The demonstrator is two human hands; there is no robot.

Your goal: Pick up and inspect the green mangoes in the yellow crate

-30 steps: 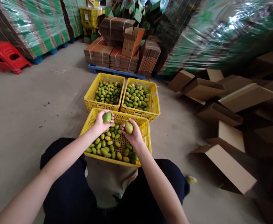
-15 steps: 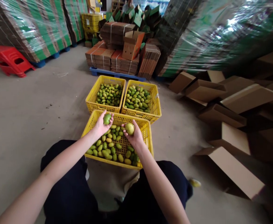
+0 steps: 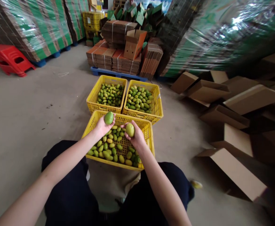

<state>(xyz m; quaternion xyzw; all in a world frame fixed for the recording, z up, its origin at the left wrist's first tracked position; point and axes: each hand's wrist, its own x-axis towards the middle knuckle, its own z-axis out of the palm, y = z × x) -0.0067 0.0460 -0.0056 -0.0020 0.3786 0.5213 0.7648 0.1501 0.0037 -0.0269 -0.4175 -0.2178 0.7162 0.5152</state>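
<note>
Above the near yellow crate (image 3: pixel 149 138), my left hand (image 3: pixel 102 126) holds a green mango (image 3: pixel 108 118), resting on the palm and fingers. To its right, my right hand (image 3: pixel 137 137) is closed around a paler, yellowish-green mango (image 3: pixel 130 129). The two hands are apart. Beneath them, several loose mangoes (image 3: pixel 108 153) lie on the crate's slotted bottom, mostly at the near side and the middle. Just beyond stand two more crates, the left crate (image 3: pixel 90 99) and the right crate (image 3: pixel 159 105), both heaped with green mangoes.
A blue pallet (image 3: pixel 118 74) behind the crates bears bundled flat cartons (image 3: pixel 104 58). Loose cardboard boxes (image 3: pixel 236 135) are strewn on the right. A red stool (image 3: pixel 9 59) stands at the far left. One mango (image 3: pixel 196 184) lies on the floor beside my right knee.
The green mango in my left hand has turned and sits higher on the fingers, showing more of itself. The mango in my right hand has turned slightly.
</note>
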